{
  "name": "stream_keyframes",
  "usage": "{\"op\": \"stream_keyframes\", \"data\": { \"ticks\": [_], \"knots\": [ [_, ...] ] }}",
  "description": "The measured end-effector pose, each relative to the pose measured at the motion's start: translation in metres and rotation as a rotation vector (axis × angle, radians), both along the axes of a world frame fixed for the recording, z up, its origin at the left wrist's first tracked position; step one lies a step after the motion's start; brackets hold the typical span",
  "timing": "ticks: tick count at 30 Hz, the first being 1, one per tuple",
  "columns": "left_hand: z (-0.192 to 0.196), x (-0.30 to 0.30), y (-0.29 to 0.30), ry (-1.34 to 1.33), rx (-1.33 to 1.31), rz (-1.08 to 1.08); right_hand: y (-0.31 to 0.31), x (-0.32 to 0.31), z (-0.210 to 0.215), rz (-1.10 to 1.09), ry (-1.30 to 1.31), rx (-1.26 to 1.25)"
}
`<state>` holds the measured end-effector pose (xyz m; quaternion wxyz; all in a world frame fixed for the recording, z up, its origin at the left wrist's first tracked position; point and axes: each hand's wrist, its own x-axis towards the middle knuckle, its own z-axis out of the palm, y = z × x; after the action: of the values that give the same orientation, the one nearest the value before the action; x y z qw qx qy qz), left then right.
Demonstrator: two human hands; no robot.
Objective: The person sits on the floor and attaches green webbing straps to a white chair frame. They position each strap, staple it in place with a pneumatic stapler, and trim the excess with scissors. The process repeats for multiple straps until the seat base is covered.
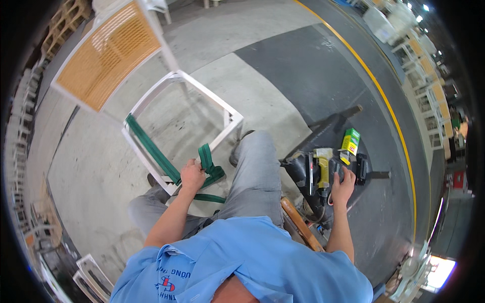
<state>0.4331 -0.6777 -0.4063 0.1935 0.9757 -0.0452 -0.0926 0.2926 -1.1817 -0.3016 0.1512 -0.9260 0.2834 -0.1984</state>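
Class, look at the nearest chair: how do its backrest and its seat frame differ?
The backrest is filled with a tan, see-through panel, while the seat frame is mostly open in the middle. The backrest has no strap on it, whereas the seat frame has a green strap along its left side. The backrest is farther from the person; the seat frame is nearer. Both have white edges.

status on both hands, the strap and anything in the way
Left hand holding green strap by chair. Right hand near yellow tool, grip unclear. Strap runs along chair's left side. Possible obstruction: strap slack beside left hand.
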Motion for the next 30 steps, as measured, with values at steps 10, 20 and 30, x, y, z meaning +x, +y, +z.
{"op": "stream_keyframes", "data": {
  "ticks": [10, 20, 30],
  "knots": [
    [0.028, -0.083, 0.042, 0.157, -0.259, 0.051, 0.176, 0.131, 0.021, 0.803, 0.042, 0.491],
    [0.215, -0.028, 0.045, 0.014, -1.078, 0.270, 0.315, 0.150, -0.026, 1.165, 1.019, 0.719],
    [0.275, -0.045, 0.057, -0.181, -1.384, 0.263, 0.384, 0.154, -0.026, 1.030, 0.856, 1.669]
  ]
}}
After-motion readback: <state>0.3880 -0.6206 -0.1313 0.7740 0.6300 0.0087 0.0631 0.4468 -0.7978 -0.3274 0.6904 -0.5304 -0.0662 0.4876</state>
